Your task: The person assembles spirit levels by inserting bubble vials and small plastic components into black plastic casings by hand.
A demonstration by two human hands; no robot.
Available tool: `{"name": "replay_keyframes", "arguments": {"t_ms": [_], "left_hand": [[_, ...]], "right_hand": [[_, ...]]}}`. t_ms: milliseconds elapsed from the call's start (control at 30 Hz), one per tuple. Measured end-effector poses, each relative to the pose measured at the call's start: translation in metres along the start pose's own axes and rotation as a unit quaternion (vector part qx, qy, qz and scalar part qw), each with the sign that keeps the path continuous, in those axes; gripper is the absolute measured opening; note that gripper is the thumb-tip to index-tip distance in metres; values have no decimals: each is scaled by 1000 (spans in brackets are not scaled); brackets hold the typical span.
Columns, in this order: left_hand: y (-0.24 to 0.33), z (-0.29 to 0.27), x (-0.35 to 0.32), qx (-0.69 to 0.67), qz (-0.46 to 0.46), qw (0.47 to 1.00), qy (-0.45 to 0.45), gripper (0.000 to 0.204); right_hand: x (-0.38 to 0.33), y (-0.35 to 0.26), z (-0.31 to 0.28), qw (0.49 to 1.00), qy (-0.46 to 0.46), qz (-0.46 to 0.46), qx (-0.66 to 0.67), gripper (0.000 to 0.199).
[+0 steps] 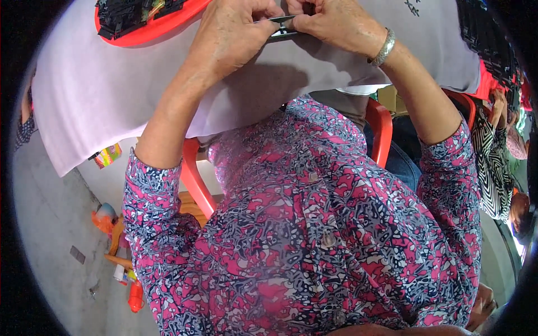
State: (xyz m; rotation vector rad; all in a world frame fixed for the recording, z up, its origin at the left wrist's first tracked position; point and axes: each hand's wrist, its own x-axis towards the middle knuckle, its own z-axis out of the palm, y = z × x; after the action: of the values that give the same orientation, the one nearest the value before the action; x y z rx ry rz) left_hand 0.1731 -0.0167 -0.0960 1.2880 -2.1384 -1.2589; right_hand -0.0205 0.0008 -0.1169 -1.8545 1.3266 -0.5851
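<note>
A pale grey table (101,84) fills the far half of the view, its near edge curving over my lap. My patterned pink, navy and white shirt (314,235) takes up most of the near half, with the red chair (381,126) I sit on showing at both sides of me. On the far left of the table rests a red tray (162,25) loaded with dark, flat parts (126,14); a second heap of dark parts (487,39) runs along the far right edge. At the right, just beyond my elbow, another person in a black-and-white striped top (493,168) sits close by. Down at the near left, on the grey floor (50,224), lie some small orange and bright-coloured things, too blurred to identify.

My left hand (230,36) and my right hand (336,22) meet at the far middle of the table, almost touching. Both are clenched on a small, thin, dark strip (283,29), each pinching one end between thumb and fingers, so it spans the narrow gap between them just above the tabletop. A silver bracelet (384,47) circles my right wrist.
</note>
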Motion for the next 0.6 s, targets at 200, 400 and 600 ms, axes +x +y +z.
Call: {"name": "replay_keyframes", "arguments": {"t_ms": [200, 400, 600], "left_hand": [[-4, 3, -4, -9, 31, 999, 13, 12], [0, 10, -8, -33, 21, 999, 29, 13], [-32, 22, 9, 37, 26, 999, -4, 15]], "right_hand": [[-3, -4, 3, 1000, -4, 25, -3, 16], [-8, -10, 1, 999, -25, 39, -10, 15], [-2, 16, 5, 999, -33, 5, -22, 11]]}}
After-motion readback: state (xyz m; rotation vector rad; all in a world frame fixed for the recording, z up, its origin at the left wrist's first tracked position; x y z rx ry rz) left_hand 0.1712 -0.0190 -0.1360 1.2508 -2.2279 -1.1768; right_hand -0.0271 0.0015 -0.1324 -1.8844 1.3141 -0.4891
